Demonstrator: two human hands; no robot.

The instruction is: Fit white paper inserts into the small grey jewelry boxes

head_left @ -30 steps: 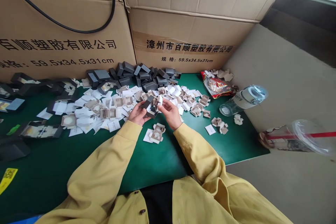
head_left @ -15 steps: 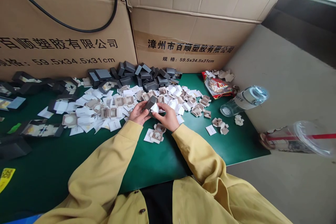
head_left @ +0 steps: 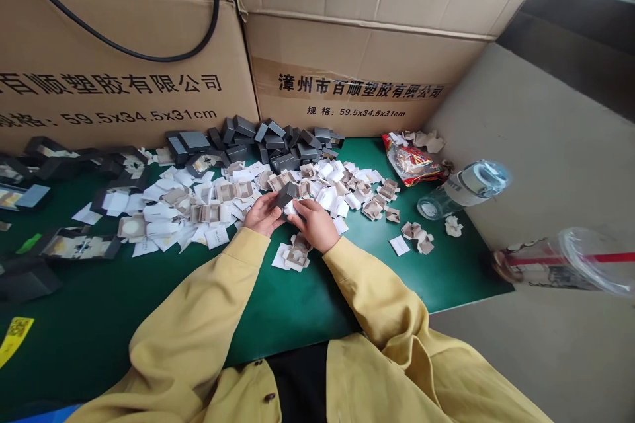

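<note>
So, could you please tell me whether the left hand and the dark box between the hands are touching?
Touching: the head view shows the left hand holding the dark box, its fingers and thumb against it with no visible gap.

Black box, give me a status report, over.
Left hand holding black box. Right hand at white piece against box, grip unclear. Cardboard insert on table, not blocking.

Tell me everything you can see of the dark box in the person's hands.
The dark box has flat faces, straight edges and a smooth surface like coated card. It is held tilted in the left hand, above the green table. The right hand touches a white piece at its near side. The box's inside is hidden.
</note>
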